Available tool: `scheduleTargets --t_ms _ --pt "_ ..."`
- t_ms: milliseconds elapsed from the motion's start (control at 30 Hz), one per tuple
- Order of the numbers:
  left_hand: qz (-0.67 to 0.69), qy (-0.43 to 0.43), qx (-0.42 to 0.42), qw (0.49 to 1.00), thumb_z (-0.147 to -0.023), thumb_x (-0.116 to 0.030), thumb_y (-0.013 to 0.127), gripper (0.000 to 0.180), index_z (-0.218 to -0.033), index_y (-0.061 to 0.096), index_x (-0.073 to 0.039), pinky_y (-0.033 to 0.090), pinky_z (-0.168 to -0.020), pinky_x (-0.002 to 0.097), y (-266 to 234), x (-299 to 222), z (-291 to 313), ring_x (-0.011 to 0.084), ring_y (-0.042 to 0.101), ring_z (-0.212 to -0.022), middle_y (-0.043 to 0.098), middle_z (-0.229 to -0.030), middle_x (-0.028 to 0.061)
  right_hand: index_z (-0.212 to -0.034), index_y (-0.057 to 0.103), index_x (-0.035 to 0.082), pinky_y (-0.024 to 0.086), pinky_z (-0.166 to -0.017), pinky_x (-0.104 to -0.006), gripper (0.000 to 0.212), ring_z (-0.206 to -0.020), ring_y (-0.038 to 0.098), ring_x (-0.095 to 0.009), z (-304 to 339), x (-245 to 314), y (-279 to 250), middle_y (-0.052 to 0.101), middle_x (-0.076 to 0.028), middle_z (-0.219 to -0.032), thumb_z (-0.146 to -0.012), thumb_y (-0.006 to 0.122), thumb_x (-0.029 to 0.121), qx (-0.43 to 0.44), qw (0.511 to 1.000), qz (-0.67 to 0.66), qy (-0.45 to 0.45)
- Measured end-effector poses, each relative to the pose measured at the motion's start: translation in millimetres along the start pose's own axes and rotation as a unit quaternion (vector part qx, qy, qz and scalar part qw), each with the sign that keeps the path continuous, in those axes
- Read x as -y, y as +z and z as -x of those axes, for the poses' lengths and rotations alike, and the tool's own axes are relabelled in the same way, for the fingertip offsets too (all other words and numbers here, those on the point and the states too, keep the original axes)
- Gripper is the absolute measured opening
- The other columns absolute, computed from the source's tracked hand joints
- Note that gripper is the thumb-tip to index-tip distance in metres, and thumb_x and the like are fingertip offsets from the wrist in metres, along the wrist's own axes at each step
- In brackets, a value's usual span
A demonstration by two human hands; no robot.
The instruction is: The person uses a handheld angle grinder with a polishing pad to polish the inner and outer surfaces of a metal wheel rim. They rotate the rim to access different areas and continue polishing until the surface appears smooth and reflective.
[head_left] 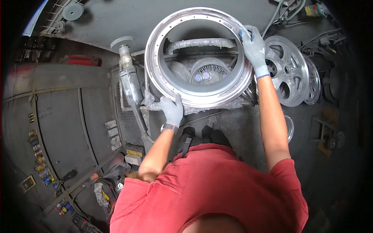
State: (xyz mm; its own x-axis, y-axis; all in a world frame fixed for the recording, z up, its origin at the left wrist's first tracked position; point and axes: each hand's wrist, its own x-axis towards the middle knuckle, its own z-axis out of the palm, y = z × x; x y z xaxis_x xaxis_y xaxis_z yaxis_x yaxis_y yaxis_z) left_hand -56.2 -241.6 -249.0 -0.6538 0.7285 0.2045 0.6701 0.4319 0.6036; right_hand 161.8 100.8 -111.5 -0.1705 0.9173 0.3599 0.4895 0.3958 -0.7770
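A shiny, hollow metal wheel rim (pixel 200 100) with small holes around its flange leans on a frame in front of me. My right hand (pixel 254 48), in a grey glove, grips its upper right edge. A small blue patch shows at those fingertips. My left hand (pixel 172 110), gloved alike, holds the near left edge with the thumb up against the lip; its other fingers are partly hidden. A dusty padded bar (pixel 202 44) of the frame shows through the rim's opening, with another wheel (pixel 210 72) with fine spokes lower down.
Left of the rim stands a long grey power tool (pixel 132 87) with a round pad (pixel 122 42) on its end. Several wheels, including a five-hole silver wheel (pixel 287 72), lean on the right. A yellow-and-black box (pixel 134 150) lies at the lower left. Cables (pixel 324 35) hang at the upper right.
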Motion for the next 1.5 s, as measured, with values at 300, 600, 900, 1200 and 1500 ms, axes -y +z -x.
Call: scheduleTargets --t_ms 300,600,900,1200,1500 --pt "0.046 0.047 -0.009 0.998 -0.102 -0.039 0.068 0.044 -0.126 0.062 -0.003 0.054 -0.095 0.0507 -66 -8 -157 0.0439 0.067 -0.112 0.069 -0.117 0.0261 -0.145 0.046 -0.014 0.045 -0.11 -0.049 0.057 -0.127 0.062 -0.047 198 -57 20 0.063 -0.037 -0.134 -0.111 0.056 0.031 -0.059 0.989 -0.047 0.125" --pt "0.006 -0.109 -0.055 0.993 -0.107 -0.046 0.058 0.047 -0.111 0.063 0.0 0.052 -0.086 0.0589 -38 -27 -154 0.0549 0.068 -0.099 0.072 -0.1 0.033 -0.144 0.05 -0.013 0.045 -0.109 -0.048 0.055 -0.127 0.063 -0.044 181 -53 -2 0.064 -0.034 -0.135 -0.11 0.057 0.029 -0.007 0.986 -0.063 0.151" --pt "0.083 -0.147 -0.11 0.98 -0.108 -0.044 0.054 0.052 -0.128 0.057 0.003 0.051 -0.093 0.0565 -15 -29 -96 0.053 0.068 -0.108 0.072 -0.113 0.0335 -0.144 0.048 -0.01 0.047 -0.103 -0.0541 0.066 -0.123 0.06 -0.056 133 -67 -12 0.063 -0.042 -0.129 -0.108 0.057 0.044 0.047 0.976 0.021 0.214" --pt "0.02 -0.179 0.033 0.983 -0.109 -0.054 0.048 0.069 -0.132 0.049 0.011 0.053 -0.09 0.0598 -33 -17 -86 0.0582 0.068 -0.103 0.071 -0.105 0.0402 -0.146 0.049 -0.008 0.05 -0.101 -0.0495 0.056 -0.123 0.064 -0.047 275 -60 0 0.066 -0.034 -0.129 -0.108 0.06 0.031 0.155 0.97 0.006 0.185" --pt "0.041 0.022 0.336 0.941 -0.105 -0.045 0.06 0.042 -0.095 0.063 -0.004 0.053 -0.076 0.0595 -91 11 59 0.0494 0.07 -0.087 0.071 -0.086 0.0265 -0.102 0.064 0.003 0.055 -0.082 -0.0483 0.02 -0.09 0.073 -0.042 339 67 46 0.073 -0.023 -0.093 -0.101 0.061 0.022 0.434 0.892 -0.038 0.119"
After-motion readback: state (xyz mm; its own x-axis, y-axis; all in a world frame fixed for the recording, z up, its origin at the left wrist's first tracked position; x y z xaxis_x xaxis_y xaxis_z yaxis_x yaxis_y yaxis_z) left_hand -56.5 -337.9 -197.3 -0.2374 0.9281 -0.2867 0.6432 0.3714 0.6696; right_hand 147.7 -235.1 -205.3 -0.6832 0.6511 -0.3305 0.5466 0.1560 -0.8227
